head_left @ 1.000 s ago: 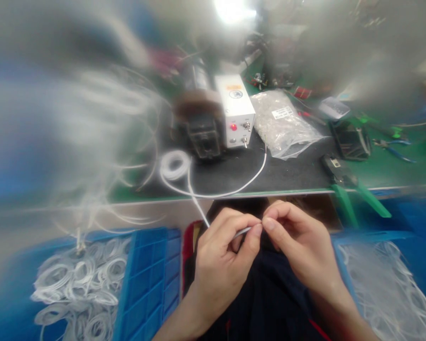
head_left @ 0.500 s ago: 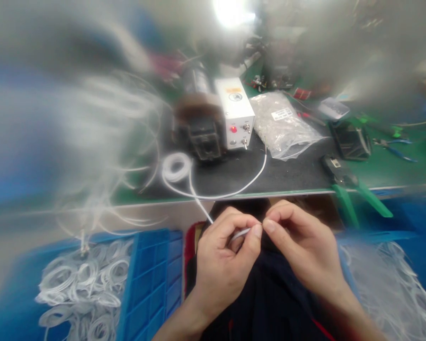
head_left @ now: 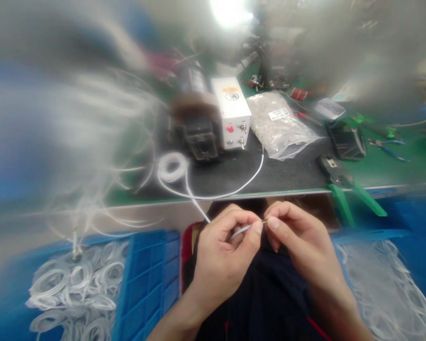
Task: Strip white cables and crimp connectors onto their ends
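My left hand [head_left: 224, 255] pinches the end of a thin white cable [head_left: 213, 195] between thumb and forefinger, low in the middle of the view, over my dark lap. My right hand [head_left: 301, 246] meets it fingertip to fingertip and is pinched on the cable's bare tip, where a small dark bit shows. From my fingers the cable runs up to the bench edge, into a small coil [head_left: 171, 166] and out in an arc across the black mat [head_left: 287, 173]. Its far end lies by the white box [head_left: 231, 111].
The white box with a red button stands beside a dark machine [head_left: 199, 135]. A clear bag of small parts [head_left: 280, 125] lies to its right, green-handled pliers [head_left: 344, 189] at the bench edge. Blue crates hold coiled white cables at lower left [head_left: 67, 293] and lower right [head_left: 386, 289].
Both hands stay pinched together on the cable end and have drifted slightly up in the view. The camera has shifted a little; the cable's arc on the mat looks the same.
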A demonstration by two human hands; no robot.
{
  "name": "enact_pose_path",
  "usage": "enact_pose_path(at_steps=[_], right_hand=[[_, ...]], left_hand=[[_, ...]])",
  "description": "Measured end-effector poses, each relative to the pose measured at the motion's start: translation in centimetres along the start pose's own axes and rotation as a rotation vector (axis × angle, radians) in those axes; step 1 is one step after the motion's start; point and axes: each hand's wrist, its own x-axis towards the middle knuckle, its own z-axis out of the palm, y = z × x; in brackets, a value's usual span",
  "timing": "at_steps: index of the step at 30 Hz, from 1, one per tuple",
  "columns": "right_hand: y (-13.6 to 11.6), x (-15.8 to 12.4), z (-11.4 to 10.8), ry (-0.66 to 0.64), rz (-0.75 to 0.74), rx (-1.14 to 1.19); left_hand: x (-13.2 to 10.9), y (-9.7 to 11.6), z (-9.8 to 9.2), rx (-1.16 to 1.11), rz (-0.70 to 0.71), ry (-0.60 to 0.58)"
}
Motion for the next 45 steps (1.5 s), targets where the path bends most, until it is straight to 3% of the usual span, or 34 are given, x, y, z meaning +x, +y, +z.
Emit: enact_pose_path(at_steps=[6, 12, 20, 27, 37, 40, 45], right_hand=[[-0.7, -0.1, 0.2, 0.041, -0.132, -0.227], [-0.3, -0.1, 1.0, 0.208, -0.261, -0.430], [-0.6, 0.1, -0.5, 0.221, -0.177, -0.303], [-1.2, 0.4, -4.0, 0.429, -0.224, -0.266], [-1.2, 0.9, -9.7, 0.517, -0.191, -0.234], [-1.2, 0.7, -11.5, 0.506, -0.206, -0.433], [0.8, 0.0, -16.4, 0.661, -0.357, -1.198]], left_hand=[[0.3, -0.3, -0.1, -0.014, -0.007, -0.048], [0.6, -0.1, 0.4, 0.075, 0.068, 0.004], [2.3, -0.2, 0.8, 0.081, 0.096, -0.132], [6.9, 1.0, 4.6, 0.045, 0.133, -0.348], [10.5, 1.4, 10.4, 0.075, 0.146, -0.490], [11.4, 1.3, 11.5, 0.088, 0.127, -0.521], [12.8, 0.9, 12.3, 0.104, 0.084, -0.481]])
